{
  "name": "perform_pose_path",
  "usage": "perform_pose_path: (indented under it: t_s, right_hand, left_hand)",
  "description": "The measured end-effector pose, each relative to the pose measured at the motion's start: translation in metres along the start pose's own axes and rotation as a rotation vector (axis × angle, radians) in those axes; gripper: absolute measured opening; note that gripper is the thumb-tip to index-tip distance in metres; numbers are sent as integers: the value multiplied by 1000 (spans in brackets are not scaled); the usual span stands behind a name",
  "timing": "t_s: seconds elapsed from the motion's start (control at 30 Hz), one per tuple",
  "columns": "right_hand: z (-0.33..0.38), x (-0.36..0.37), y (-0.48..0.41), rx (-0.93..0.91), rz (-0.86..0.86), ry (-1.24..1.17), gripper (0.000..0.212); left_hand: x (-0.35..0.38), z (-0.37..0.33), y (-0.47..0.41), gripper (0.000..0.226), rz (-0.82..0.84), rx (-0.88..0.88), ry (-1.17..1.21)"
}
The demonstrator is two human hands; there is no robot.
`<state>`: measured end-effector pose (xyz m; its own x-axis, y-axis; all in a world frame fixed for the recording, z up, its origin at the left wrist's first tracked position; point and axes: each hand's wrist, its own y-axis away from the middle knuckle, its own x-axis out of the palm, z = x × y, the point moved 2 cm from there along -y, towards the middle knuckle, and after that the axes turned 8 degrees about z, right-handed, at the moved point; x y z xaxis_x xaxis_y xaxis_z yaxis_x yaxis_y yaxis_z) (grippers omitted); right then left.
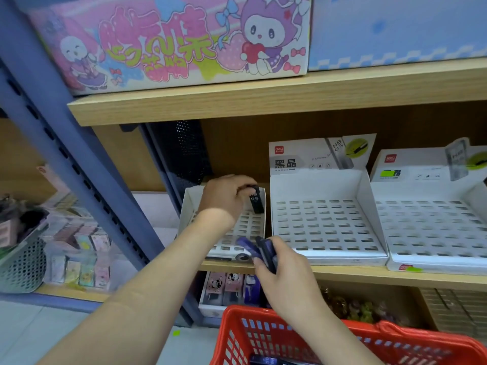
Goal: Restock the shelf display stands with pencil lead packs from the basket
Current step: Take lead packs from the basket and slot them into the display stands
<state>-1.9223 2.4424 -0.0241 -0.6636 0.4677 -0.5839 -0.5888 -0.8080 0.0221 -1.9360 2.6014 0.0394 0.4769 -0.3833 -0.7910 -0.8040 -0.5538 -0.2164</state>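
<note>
Pinches lead pack (256, 202) upright w/ left hand (225, 197), mid-frame, at leftmost stand's (190, 206) rear slots; grips spare packs (264, 249) in right hand (286, 267).

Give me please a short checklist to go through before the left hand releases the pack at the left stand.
1. Left hand grips the black pack firmly: ok.
2. Lower end of the black pack sits in a slot of the left stand: cannot tell, it is blurred there.
3. Free slots beside it: ok, many are open.
4. Right hand holds the spare packs ready: ok.
5. Middle stand is free for later packs: ok, its visible slots are empty.
6. Basket is near: ok, it is below the right hand.
</note>
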Motion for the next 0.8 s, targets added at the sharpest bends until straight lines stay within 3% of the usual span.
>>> perform_pose_path:
  t_s: [0.17,0.47,0.67,0.8]
  right_hand:
    - [-4,-21,1,134,-114,-394,7]
    - [-39,-92,2,175,-184,-659,12]
    - [-76,-186,8,237,-347,-664,9]
    - [-119,-212,13,304,-427,-761,20]
  left_hand:
    - [-6,-6,-8,16,-103,1,237]
    - [13,-54,-8,21,-30,1,659]
    - [47,-115,-18,10,132,-33,600]
    - [76,-157,-35,9,137,86,502]
